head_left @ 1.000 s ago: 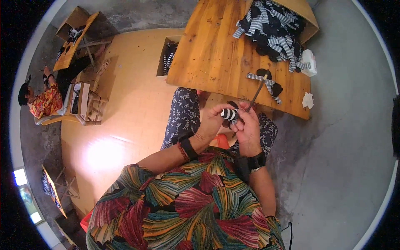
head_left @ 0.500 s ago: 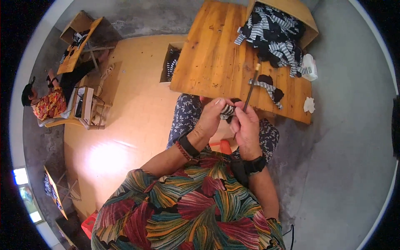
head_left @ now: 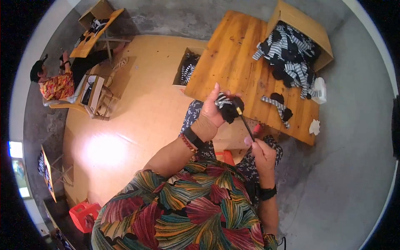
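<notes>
My left hand (head_left: 211, 114) holds a small black fabric piece with grey-and-white stripes (head_left: 228, 111), above my lap at the table's near edge. Its thumb points up and the cloth lies across the fingers. Lower and to the right, my right hand (head_left: 264, 155) is closed round one end of a thin dark rod (head_left: 246, 127). The rod slants up to the left, and its yellowish tip meets the black part of the cloth. Whether the tip goes into the fabric I cannot tell. A similar striped piece with black ends (head_left: 275, 102) lies on the wooden table (head_left: 223, 54).
A tipped cardboard box (head_left: 287, 13) spills striped and black pieces onto the table. Beside it are a white packet (head_left: 320, 91) and a white scrap (head_left: 315, 127). Another box (head_left: 178, 74) stands left of the table. Far left, a person (head_left: 58, 85) sits at another table.
My hands were together around the cloth and rod; now my right hand is drawn down and right. The rod's yellowish tip, earlier pointing up and away, now touches the cloth. The view has shifted.
</notes>
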A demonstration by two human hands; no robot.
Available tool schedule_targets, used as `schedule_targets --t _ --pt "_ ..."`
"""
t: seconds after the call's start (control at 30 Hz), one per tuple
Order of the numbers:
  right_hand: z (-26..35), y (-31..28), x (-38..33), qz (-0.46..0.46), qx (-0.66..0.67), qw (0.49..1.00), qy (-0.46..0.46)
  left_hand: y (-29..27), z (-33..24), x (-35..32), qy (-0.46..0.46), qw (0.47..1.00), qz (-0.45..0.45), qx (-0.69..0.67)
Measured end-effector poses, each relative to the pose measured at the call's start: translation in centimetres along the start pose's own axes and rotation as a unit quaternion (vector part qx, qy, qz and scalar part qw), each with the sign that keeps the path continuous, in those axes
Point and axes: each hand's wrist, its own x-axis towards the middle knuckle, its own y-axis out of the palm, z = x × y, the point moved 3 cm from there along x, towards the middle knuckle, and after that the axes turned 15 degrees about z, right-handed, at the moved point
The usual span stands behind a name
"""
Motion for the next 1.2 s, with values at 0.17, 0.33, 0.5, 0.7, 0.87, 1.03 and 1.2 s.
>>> schedule_targets --t 0.17,0.33,0.5,0.7,0.87,1.03,1.2 --pt "0.0 0.4 -0.4 0.01 -0.085 0.996 0.004 1.2 -0.6 -0.4 0.014 1.0 0.021 0.0" --pt "-0.1 1.1 0.0 -0.007 -0.076 0.996 -0.048 1.0 -0.1 -0.8 0.0 0.996 0.054 0.072" --pt "-0.3 1.5 0.1 -0.021 -0.06 0.997 -0.052 0.5 0.5 -0.7 -0.015 0.997 0.044 0.057" --pt "0.0 1.0 -0.6 0.007 -0.041 0.999 -0.024 1.2 -0.2 -0.5 0.006 0.993 0.041 0.113" --pt "0.9 1.5 0.2 0.0 -0.023 0.999 -0.037 1.8 0.8 -0.5 -0.003 0.994 0.025 0.109" --pt "0.9 2.1 0.9 0.016 -0.009 1.0 -0.019 1.5 1.5 -0.9 -0.007 0.994 -0.031 0.101" --pt "0.2 2.6 1.5 0.024 0.004 0.999 -0.027 1.1 2.1 -0.8 -0.027 0.987 -0.006 0.16"
